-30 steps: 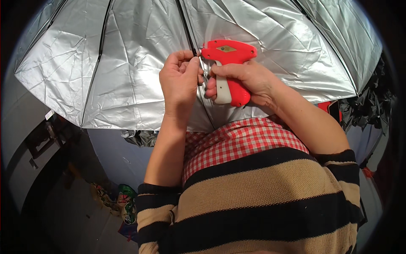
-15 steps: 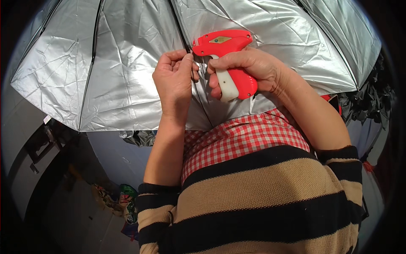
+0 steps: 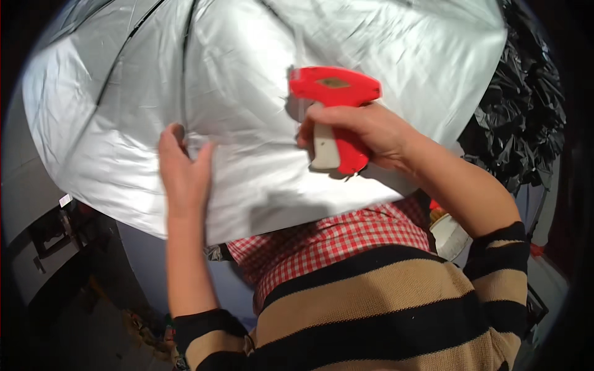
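A silver-lined umbrella canopy (image 3: 247, 111) spreads out in front of me. My right hand (image 3: 377, 133) is wrapped round the grip of a red tagging gun (image 3: 346, 89) with a pale trigger, which points left above the silver cloth. My left hand (image 3: 185, 173) is at the canopy's lower left part, by the end of a dark umbrella rib (image 3: 187, 62). Its thumb stands apart from the fingers, and I see nothing between them. Motion blurs the cloth and this hand a little.
Crumpled black plastic (image 3: 520, 105) is heaped at the right. A red-and-white checked cloth (image 3: 334, 238) covers my lap under the canopy's near edge. A whitish round container (image 3: 450, 237) shows below my right forearm. A dark frame (image 3: 52, 238) stands at the lower left.
The canopy has turned and shifted, with its ribs further left. My left hand has left its pinch at the rib near the gun and moved left and down. The tagging gun has dropped slightly.
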The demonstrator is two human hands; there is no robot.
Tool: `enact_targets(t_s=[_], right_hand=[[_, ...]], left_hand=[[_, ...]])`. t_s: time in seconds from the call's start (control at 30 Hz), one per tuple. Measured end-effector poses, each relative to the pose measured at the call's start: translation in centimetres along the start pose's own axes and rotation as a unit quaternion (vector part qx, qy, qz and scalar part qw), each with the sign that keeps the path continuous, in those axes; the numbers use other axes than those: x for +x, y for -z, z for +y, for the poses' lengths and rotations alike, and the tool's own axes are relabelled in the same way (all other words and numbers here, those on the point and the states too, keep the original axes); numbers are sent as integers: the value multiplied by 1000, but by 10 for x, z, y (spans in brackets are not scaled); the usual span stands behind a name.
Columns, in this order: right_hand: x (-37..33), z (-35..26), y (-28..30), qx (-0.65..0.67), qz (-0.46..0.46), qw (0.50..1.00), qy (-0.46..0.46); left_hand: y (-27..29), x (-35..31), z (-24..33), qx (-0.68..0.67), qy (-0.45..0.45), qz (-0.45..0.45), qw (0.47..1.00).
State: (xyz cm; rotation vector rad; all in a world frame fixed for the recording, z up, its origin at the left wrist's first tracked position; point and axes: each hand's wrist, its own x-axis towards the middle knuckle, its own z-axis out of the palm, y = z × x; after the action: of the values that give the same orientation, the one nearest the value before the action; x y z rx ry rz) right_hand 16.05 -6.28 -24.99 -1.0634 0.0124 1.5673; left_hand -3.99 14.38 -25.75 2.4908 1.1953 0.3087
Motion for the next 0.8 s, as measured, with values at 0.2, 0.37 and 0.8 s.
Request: enact_targets(t_s=[0.2, 0.37, 0.8], right_hand=[[43, 43, 25, 67, 35, 995, 63], [91, 3, 17, -1, 16, 989, 149], [97, -75, -13, -75, 15, 994, 82]], left_hand=[[-38, 48, -10, 84, -191, 83, 975], [-99, 67, 74, -210, -82, 36, 974], [-57, 78, 96, -473, 60, -78, 875]])
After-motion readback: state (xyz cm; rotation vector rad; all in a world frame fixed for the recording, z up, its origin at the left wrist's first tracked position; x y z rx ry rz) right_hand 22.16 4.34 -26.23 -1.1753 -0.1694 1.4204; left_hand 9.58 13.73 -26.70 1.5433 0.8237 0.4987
